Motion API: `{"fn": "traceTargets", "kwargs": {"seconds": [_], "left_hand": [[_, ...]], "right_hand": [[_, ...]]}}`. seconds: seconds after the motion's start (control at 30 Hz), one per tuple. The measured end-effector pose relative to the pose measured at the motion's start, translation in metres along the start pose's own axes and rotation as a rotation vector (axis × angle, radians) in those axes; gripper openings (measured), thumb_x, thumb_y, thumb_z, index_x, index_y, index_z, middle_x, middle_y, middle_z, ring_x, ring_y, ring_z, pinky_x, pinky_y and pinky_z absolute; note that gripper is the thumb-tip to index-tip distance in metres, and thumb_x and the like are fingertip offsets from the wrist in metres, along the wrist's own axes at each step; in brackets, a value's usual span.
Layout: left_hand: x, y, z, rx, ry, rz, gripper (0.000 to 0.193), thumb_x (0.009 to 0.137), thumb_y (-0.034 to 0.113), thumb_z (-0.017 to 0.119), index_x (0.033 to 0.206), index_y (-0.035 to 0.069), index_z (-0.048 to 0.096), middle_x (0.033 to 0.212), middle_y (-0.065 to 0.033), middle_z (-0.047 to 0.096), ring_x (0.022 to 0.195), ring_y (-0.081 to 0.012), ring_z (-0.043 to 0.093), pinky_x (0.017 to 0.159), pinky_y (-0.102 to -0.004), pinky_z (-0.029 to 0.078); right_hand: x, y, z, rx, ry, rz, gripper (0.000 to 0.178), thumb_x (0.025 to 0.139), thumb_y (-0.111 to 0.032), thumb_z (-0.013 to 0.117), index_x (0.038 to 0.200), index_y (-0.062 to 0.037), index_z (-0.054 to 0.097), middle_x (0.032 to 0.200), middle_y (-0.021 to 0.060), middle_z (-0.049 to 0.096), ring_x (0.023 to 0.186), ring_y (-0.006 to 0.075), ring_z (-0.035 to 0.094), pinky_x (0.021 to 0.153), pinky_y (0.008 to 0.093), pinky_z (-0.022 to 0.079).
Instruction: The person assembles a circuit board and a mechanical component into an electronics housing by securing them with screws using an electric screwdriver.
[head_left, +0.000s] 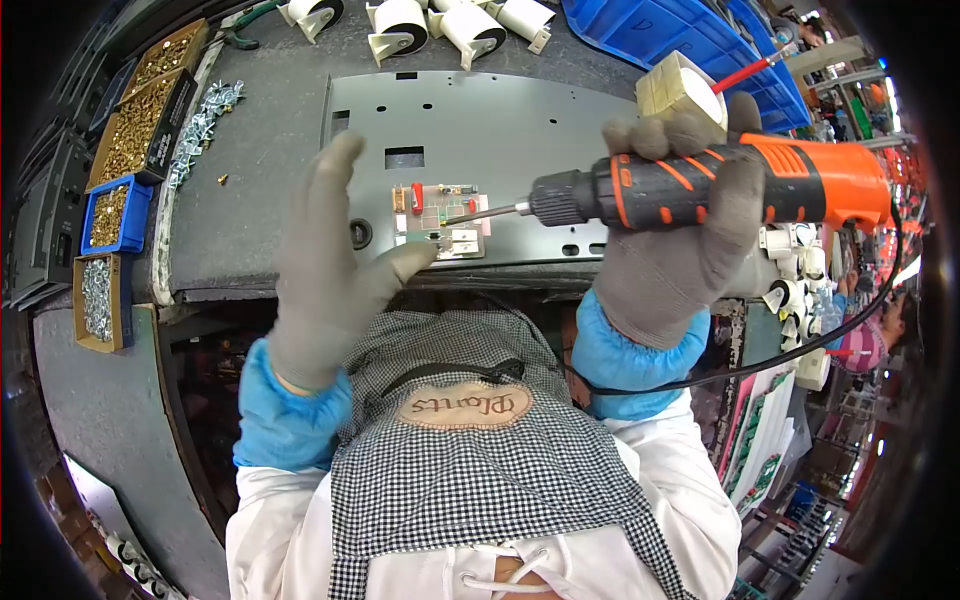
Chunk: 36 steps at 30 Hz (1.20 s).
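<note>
My right hand (pixel 665 265), in a grey glove, is wrapped round an orange and black electric screwdriver (pixel 790 185). Its long bit points left, with the tip over a small circuit board (pixel 431 198) that carries red, yellow and white parts. The board lies on a flat grey metal panel (pixel 490 125) with round and square holes. To the left of the board, my gloved left hand (pixel 325 265) has its fingers stretched and thumb spread, the thumb tip by the board's lower left corner. Whether the thumb touches the board I cannot tell.
Boxes of brass fasteners (pixel 130 140) and a blue bin (pixel 115 215) line the left side, beside loose silver screws (pixel 205 125). White casters (pixel 400 25) stand at the back. A blue crate (pixel 680 40) and a white pot (pixel 682 90) are back right; a black cord (pixel 800 350) trails right.
</note>
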<state>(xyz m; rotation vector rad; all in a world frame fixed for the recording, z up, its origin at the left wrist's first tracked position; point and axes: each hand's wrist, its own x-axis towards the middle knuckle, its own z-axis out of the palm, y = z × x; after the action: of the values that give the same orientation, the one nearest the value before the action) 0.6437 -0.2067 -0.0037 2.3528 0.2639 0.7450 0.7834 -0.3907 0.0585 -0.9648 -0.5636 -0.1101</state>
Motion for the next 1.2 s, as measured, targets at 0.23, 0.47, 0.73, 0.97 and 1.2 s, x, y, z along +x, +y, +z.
{"fn": "traceTargets", "kwargs": {"seconds": [0.23, 0.47, 0.73, 0.97, 1.2], "left_hand": [[0.028, -0.027, 0.005, -0.027, -0.435, 0.157, 0.115, 0.049, 0.020, 0.092, 0.149, 0.005, 0.037, 0.135, -0.0168, 0.057, 0.127, -0.0401, 0.052, 0.107, -0.0465, 0.043], [0.029, -0.032, 0.011, 0.026, -0.506, 0.099, 0.120, 0.050, 0.019, 0.092, 0.153, 0.006, 0.032, 0.135, -0.0145, 0.058, 0.127, -0.0380, 0.052, 0.109, -0.0464, 0.042], [0.025, -0.037, 0.016, 0.017, -0.478, 0.129, 0.112, 0.054, 0.019, 0.091, 0.151, 0.006, 0.035, 0.132, -0.0150, 0.058, 0.123, -0.0384, 0.054, 0.107, -0.0467, 0.043], [0.031, -0.032, 0.006, 0.044, -0.562, 0.070, 0.104, 0.060, 0.029, 0.092, 0.148, 0.006, 0.042, 0.135, -0.0174, 0.059, 0.131, -0.0348, 0.051, 0.113, -0.0446, 0.039], [0.022, -0.046, 0.010, -0.031, -0.441, 0.181, 0.085, 0.061, 0.028, 0.090, 0.134, 0.005, 0.052, 0.124, -0.0144, 0.063, 0.122, -0.0347, 0.055, 0.107, -0.0456, 0.042]], "right_hand": [[-0.005, 0.023, 0.022, -0.062, -0.229, 0.033, 0.074, 0.095, -0.026, 0.065, 0.152, -0.0030, 0.024, 0.100, 0.0128, 0.064, 0.088, 0.0246, 0.065, 0.087, 0.0527, 0.055], [-0.001, 0.022, 0.022, 0.102, -0.223, 0.048, 0.081, 0.088, -0.001, 0.062, 0.154, 0.0005, 0.014, 0.097, 0.0155, 0.067, 0.082, 0.0273, 0.071, 0.078, 0.0450, 0.061], [-0.012, 0.027, 0.033, 0.127, -0.285, 0.131, 0.084, 0.087, -0.002, 0.064, 0.154, 0.0029, 0.014, 0.098, 0.0154, 0.066, 0.083, 0.0267, 0.070, 0.079, 0.0437, 0.060], [-0.006, 0.024, 0.039, -0.018, -0.583, 0.148, 0.088, 0.091, -0.023, 0.070, 0.156, -0.0035, 0.013, 0.099, 0.0111, 0.063, 0.081, 0.0236, 0.064, 0.081, 0.0496, 0.055], [0.001, 0.026, 0.067, -0.202, -0.771, 0.089, 0.063, 0.077, -0.011, 0.078, 0.127, 0.0017, 0.041, 0.089, 0.0096, 0.066, 0.073, 0.0191, 0.065, 0.066, 0.0332, 0.054]]}}
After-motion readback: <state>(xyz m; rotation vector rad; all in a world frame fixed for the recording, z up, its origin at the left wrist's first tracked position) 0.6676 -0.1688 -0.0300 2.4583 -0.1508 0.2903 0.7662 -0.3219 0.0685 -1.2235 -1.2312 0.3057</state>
